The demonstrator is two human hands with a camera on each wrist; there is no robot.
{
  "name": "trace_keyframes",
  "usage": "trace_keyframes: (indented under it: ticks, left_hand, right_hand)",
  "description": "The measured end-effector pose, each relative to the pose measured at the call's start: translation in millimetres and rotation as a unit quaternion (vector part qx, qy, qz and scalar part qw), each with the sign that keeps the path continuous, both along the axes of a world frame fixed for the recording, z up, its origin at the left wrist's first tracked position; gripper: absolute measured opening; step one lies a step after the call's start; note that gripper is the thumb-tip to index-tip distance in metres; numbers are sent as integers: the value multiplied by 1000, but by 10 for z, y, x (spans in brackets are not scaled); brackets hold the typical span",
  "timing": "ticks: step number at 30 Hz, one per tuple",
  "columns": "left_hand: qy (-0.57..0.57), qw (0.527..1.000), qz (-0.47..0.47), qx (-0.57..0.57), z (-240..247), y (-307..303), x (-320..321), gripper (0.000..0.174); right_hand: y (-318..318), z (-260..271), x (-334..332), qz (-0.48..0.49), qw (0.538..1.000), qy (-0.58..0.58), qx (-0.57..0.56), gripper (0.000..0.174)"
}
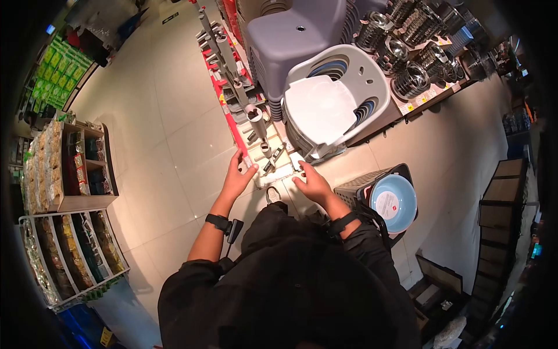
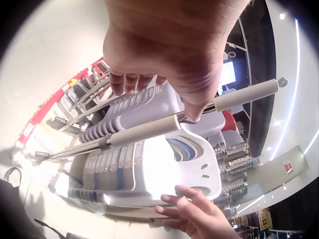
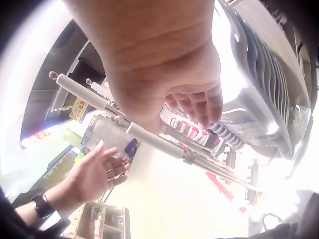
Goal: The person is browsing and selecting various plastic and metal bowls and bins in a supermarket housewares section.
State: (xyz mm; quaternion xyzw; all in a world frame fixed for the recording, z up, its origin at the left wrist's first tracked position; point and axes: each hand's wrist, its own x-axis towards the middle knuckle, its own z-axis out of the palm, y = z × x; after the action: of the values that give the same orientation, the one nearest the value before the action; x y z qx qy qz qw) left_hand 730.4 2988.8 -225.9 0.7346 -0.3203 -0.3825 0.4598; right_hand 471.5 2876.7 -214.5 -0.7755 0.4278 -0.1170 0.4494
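Several long poles with pale grey handles (image 1: pixel 254 113) (image 2: pixel 144 130) (image 3: pixel 155 142) stand at a display corner. My left hand (image 1: pixel 236 179) (image 2: pixel 162 55) (image 3: pixel 89 177) is on their left in the head view, fingers spread and relaxed. On the other side is my right hand (image 1: pixel 314 185) (image 2: pixel 199 214) (image 3: pixel 164 82), its fingers loosely bent around nothing. Both hands look empty; the wrist views do not settle whether a thumb touches a pole. White stacked chairs (image 1: pixel 322 107) (image 2: pixel 157 169) stand just beyond the right hand.
Purple-grey stacked chairs (image 1: pixel 296 35) and metal ware (image 1: pixel 410 78) fill the display. A basket (image 1: pixel 349 185) with a light blue basin (image 1: pixel 407 200) sits on the floor at my right. Shelves of packets (image 1: pixel 43 168) line the left.
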Motion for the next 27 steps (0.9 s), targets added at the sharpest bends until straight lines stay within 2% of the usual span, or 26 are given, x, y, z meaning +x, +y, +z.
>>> trace_keyframes:
  ticks: [2, 4, 6, 8, 9, 10, 12, 13, 14, 16, 19, 20, 21, 22, 24, 26, 27]
  left_hand:
    - [-79, 993, -77, -49, 114, -299, 80, 87]
    - [-130, 980, -110, -103, 74, -528, 40, 94]
    - [-142, 977, -109, -112, 97, -684, -86, 92]
    - [-69, 987, -132, -54, 328, -843, -101, 88]
    - [-91, 987, -130, -34, 396, -849, -131, 75]
    - [-91, 988, -117, -34, 357, -879, -116, 75]
    - [-19, 992, -99, -81, 256, -942, -215, 59]
    - [-13, 994, -77, -74, 202, -938, -259, 46]
    - [-15, 996, -73, -43, 158, -928, -275, 43]
    - [-59, 994, -72, -50, 160, -885, -314, 43]
    - [-50, 995, -46, -71, -19, -877, -305, 42]
    - [-55, 994, -40, -85, -45, -867, -300, 39]
    - [-28, 997, -32, -58, -14, -734, -226, 38]
    - [6, 997, -58, -51, 55, -885, -260, 37]
    - [-18, 995, -48, -84, -38, -875, -261, 38]
    - [-31, 998, -50, -11, 189, -938, -259, 45]
    - [-35, 995, -82, -41, 163, -1110, -272, 49]
  right_hand:
    - [-111, 6, 493, 43, 998, 17, 35, 67]
    - [-176, -141, 759, 61, 998, 17, 5, 72]
    - [-193, -253, 908, 64, 998, 6, 3, 75]
    - [-291, -310, 1132, 66, 995, 64, 25, 77]
    - [-272, -248, 1135, 57, 996, 70, 19, 71]
    - [-317, -185, 1227, 70, 995, 71, 16, 71]
    - [-363, -111, 1315, 48, 983, 158, 75, 61]
    - [-365, -138, 1344, 58, 985, 159, 32, 49]
    - [-388, -134, 1337, 70, 979, 187, 35, 46]
    - [-422, -248, 1349, 59, 984, 168, 30, 55]
    - [-447, -370, 1390, 115, 977, 176, 26, 49]
    - [-433, -367, 1381, 100, 981, 168, 3, 48]
    - [-296, -663, 1425, 123, 987, 100, -15, 46]
    - [-448, -884, 1325, 111, 992, 42, -51, 44]
    - [-429, -479, 1337, 126, 991, 36, -5, 47]
    - [-454, -453, 1339, 71, 992, 100, -1, 51]
    - [-607, -373, 1287, 57, 990, 128, 9, 53]
